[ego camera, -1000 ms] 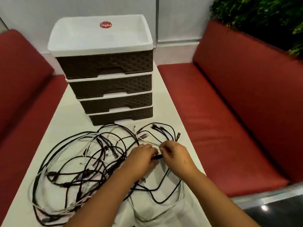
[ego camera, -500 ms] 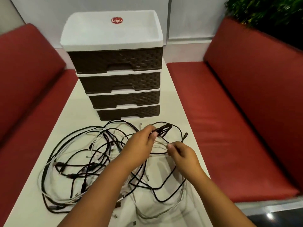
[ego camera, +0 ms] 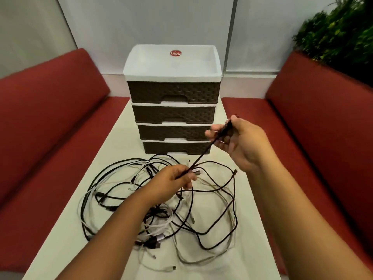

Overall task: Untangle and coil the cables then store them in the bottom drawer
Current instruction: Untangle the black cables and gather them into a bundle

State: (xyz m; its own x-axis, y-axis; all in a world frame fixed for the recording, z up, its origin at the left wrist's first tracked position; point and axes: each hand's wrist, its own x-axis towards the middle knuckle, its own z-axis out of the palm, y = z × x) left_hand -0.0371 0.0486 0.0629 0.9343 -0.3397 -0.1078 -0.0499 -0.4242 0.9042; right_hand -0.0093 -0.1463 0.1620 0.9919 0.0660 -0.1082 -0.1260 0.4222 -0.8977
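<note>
A tangle of black and white cables [ego camera: 153, 211] lies spread on the white table [ego camera: 60, 249]. A black cable [ego camera: 203, 153] runs taut between my two hands above the pile. My right hand [ego camera: 236, 142] is raised in front of the drawer unit and pinches the cable's upper end. My left hand [ego camera: 173, 178] grips the same cable lower down, just above the tangle. Behind stands a drawer unit [ego camera: 173, 93] with several brown drawers and a white top. Its bottom drawer [ego camera: 175, 147] is shut.
Red cushioned benches flank the table, one on the left [ego camera: 46, 138] and one on the right [ego camera: 314, 148]. A green plant [ego camera: 339, 35] sits behind the right bench. Loose cable ends [ego camera: 171, 267] trail toward the table's near edge.
My right hand has risen up and away to the right with the black cable's end, pulling it taut. My left hand holds lower on it. The view has tilted upward.
</note>
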